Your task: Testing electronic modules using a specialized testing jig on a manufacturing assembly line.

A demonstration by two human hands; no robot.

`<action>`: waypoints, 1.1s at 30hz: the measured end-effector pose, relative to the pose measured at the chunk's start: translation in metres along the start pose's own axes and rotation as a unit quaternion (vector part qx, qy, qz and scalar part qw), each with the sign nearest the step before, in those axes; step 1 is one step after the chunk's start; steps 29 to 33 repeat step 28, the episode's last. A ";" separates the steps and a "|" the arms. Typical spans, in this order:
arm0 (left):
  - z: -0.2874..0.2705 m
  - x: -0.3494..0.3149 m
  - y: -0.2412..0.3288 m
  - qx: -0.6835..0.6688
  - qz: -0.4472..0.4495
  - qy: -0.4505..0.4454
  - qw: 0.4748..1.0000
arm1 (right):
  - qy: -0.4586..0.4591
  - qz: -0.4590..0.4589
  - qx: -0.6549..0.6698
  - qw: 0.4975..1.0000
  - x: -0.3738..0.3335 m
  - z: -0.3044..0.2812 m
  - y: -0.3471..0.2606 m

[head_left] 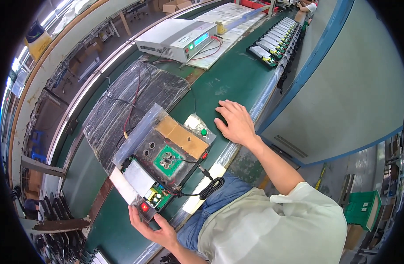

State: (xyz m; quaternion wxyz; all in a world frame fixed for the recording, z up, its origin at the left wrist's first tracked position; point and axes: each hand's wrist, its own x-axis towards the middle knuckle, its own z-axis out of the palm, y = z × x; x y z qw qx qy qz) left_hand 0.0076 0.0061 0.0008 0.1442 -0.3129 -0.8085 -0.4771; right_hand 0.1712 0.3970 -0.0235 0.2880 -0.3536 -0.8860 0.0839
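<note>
My left hand (156, 231) is at the near end of a test fixture (142, 149), thumb and fingers spread on either side of a small box with a lit red button (144, 206). My right hand (237, 125) lies palm down on the green bench surface with its fingers apart, holding nothing. Close to its fingertips is a green push button (203, 132) on a plastic-wrapped box. In the fixture sits a power supply unit (140, 177) with a silver cover and exposed components. Its coiled black cable (211, 188) hangs toward me. Beside it is a small green circuit board (168, 161) with round contacts.
A white bench instrument (178, 39) with a lit display stands at the far side, its leads running to the fixture over a black mat (136, 92). Several similar units (274, 42) line the far right. A grey, blue-edged panel (343, 79) rises at right, near a green crate (362, 209).
</note>
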 end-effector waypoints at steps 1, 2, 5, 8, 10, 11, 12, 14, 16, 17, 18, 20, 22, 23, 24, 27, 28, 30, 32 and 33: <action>-0.001 0.000 0.000 0.008 -0.004 0.000 1.000 | -0.001 0.002 -0.001 1.000 0.000 0.000 0.000; 0.001 0.001 0.000 -0.003 -0.003 0.002 1.000 | -0.002 0.006 -0.003 1.000 0.000 0.000 0.000; 0.002 0.000 -0.002 -0.025 -0.013 0.007 1.000 | -0.005 0.004 -0.008 1.000 0.001 0.000 -0.001; 0.000 -0.001 -0.003 -0.024 -0.017 0.006 1.000 | -0.002 0.004 -0.005 1.000 0.001 0.000 -0.001; 0.001 0.000 -0.004 -0.030 -0.011 0.007 0.999 | -0.002 0.003 -0.005 1.000 0.001 0.000 -0.001; 0.002 -0.001 -0.004 -0.032 -0.015 0.007 0.999 | -0.004 0.005 -0.006 1.000 0.001 0.000 -0.001; 0.002 -0.001 -0.004 -0.037 -0.023 0.006 0.999 | -0.002 0.003 -0.005 1.000 0.001 0.000 -0.001; 0.001 -0.001 -0.004 -0.035 -0.022 0.005 0.999 | -0.001 0.004 -0.005 1.000 0.001 0.000 -0.001; 0.000 0.000 -0.004 -0.025 -0.003 0.004 1.000 | -0.001 0.003 -0.005 1.000 0.001 0.000 -0.001; 0.000 0.000 -0.003 -0.022 -0.006 0.003 1.000 | -0.003 0.005 -0.006 1.000 0.001 0.000 -0.001; 0.000 -0.001 -0.001 -0.025 -0.010 0.002 1.000 | 0.000 0.001 -0.006 1.000 0.001 0.000 -0.001; 0.000 -0.001 0.000 -0.024 -0.010 0.002 1.000 | 0.002 0.000 -0.009 1.000 0.001 0.000 -0.001; 0.000 0.000 -0.001 -0.017 -0.005 0.003 1.000 | -0.005 0.004 0.000 1.000 0.001 0.000 -0.001; 0.000 -0.001 -0.002 -0.026 -0.016 0.002 1.000 | -0.011 0.009 0.001 1.000 0.001 0.000 -0.001; 0.000 -0.001 -0.002 -0.035 -0.027 0.002 0.999 | -0.009 0.006 0.004 1.000 0.001 0.000 -0.001; 0.000 -0.003 -0.005 -0.033 -0.021 -0.004 0.999 | -0.011 0.008 0.004 1.000 0.001 0.000 0.000; 0.000 -0.002 -0.007 -0.028 -0.012 -0.006 1.000 | -0.013 0.010 0.001 1.000 0.001 0.001 0.000; 0.000 -0.002 -0.007 -0.028 -0.012 -0.006 1.000 | -0.013 0.010 0.001 1.000 0.001 0.001 0.000; 0.000 -0.002 -0.007 -0.028 -0.012 -0.006 1.000 | -0.013 0.010 0.001 1.000 0.001 0.001 0.000; 0.000 -0.002 -0.007 -0.028 -0.012 -0.006 1.000 | -0.013 0.010 0.001 1.000 0.001 0.001 0.000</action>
